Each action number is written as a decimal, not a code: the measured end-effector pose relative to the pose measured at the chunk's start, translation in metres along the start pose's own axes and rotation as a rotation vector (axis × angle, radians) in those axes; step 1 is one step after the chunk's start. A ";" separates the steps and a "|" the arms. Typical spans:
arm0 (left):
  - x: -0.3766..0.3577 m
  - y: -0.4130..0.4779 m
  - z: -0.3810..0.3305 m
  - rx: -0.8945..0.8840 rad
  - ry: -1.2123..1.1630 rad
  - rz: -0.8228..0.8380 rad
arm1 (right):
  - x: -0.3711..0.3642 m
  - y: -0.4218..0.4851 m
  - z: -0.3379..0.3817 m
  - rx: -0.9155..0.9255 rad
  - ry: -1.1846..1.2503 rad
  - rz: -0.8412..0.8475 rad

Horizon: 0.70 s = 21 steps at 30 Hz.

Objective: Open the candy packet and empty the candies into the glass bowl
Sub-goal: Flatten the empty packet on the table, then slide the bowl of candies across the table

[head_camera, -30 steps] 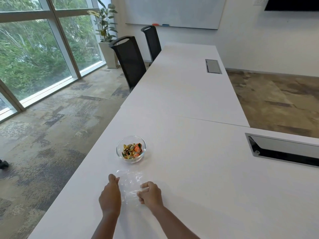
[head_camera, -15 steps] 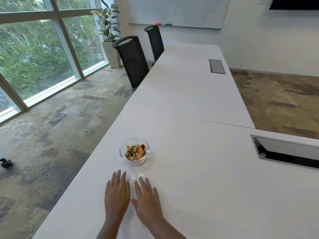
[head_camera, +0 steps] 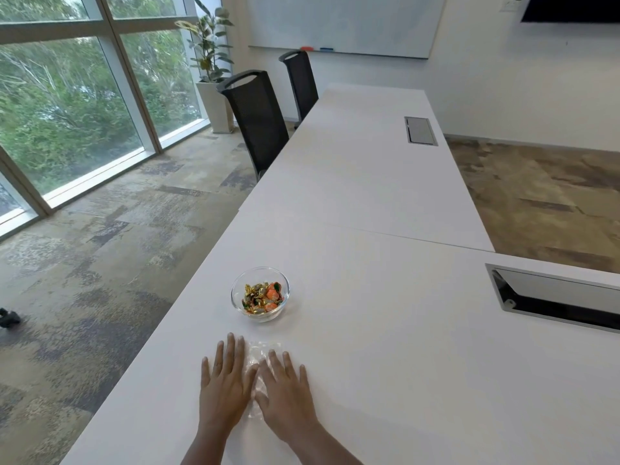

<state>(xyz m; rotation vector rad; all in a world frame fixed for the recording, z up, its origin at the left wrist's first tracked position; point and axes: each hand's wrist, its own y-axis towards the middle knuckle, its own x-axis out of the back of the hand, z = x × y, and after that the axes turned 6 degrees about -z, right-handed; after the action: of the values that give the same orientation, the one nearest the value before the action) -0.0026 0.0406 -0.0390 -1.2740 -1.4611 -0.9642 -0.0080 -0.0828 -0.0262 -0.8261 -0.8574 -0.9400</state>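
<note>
A small glass bowl point(head_camera: 260, 294) stands on the white table and holds several wrapped candies point(head_camera: 262, 297) in gold, orange and green. Just in front of it lies the clear, empty candy packet point(head_camera: 257, 357), flat on the table. My left hand point(head_camera: 224, 387) and my right hand point(head_camera: 285, 394) lie palm down on the packet, side by side, fingers stretched out and apart. Most of the packet is hidden under my hands; only a strip shows between and beyond them.
The long white table point(head_camera: 385, 330) runs away from me, its left edge close to the bowl. A metal cable hatch point(head_camera: 553, 297) is set into it at the right, another point(head_camera: 420, 130) farther back. Two black chairs point(head_camera: 258, 119) stand at the left side.
One second ago my hands were curled, holding the packet by its sides. They have since flattened out, palms down, onto it. The bowl has not moved.
</note>
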 end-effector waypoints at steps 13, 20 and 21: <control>0.051 0.096 -0.024 0.724 -1.339 -0.051 | 0.085 0.072 -0.006 -0.542 1.140 -0.220; 0.043 0.106 -0.029 0.803 -1.544 0.046 | 0.093 0.094 -0.005 -0.639 1.512 -0.121; 0.043 0.107 -0.030 0.794 -1.567 0.037 | 0.092 0.096 -0.005 -0.635 1.560 -0.115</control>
<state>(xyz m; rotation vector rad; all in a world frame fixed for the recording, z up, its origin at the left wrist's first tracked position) 0.1065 0.0389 0.0084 -1.3424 -2.4894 0.9610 0.1116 -0.0828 0.0332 -0.3182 0.7895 -1.5796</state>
